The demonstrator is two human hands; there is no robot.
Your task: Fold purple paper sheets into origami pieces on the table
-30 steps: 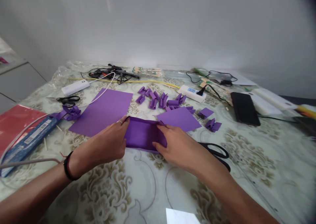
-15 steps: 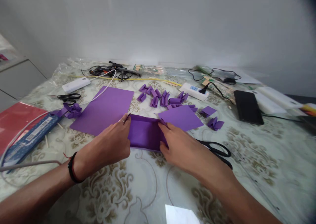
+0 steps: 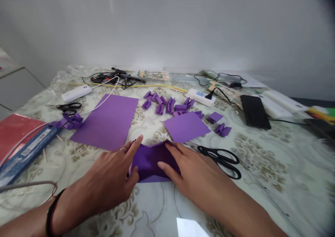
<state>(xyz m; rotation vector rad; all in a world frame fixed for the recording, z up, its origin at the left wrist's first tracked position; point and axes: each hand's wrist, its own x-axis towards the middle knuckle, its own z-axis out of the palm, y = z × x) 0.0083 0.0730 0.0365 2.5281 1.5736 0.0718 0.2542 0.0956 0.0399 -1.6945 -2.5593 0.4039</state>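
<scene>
A purple paper piece (image 3: 154, 162), folded up at its sides like a shallow box, lies on the table between my hands. My left hand (image 3: 117, 170) grips its left side, thumb inside and forefinger along the outer edge. On the right side, my right hand (image 3: 183, 167) pinches the far corner, its thumb resting over the inside. Black-handled scissors (image 3: 220, 158) lie beside my right hand. Beyond my hands are a large purple sheet (image 3: 110, 118) on the left and a smaller purple sheet (image 3: 186, 127) on the right.
Several small folded purple pieces (image 3: 170, 105) sit farther back, near a white power strip (image 3: 200, 97). A black phone (image 3: 255, 111) lies at right. At left are a blue box (image 3: 27, 153), a red sheet (image 3: 18, 129), more scissors (image 3: 69, 107) and a white power bank (image 3: 76, 93).
My hands have drawn the folded paper nearer to me. Its far edge now bends inward in the middle, and the scissors show more fully beside my right hand.
</scene>
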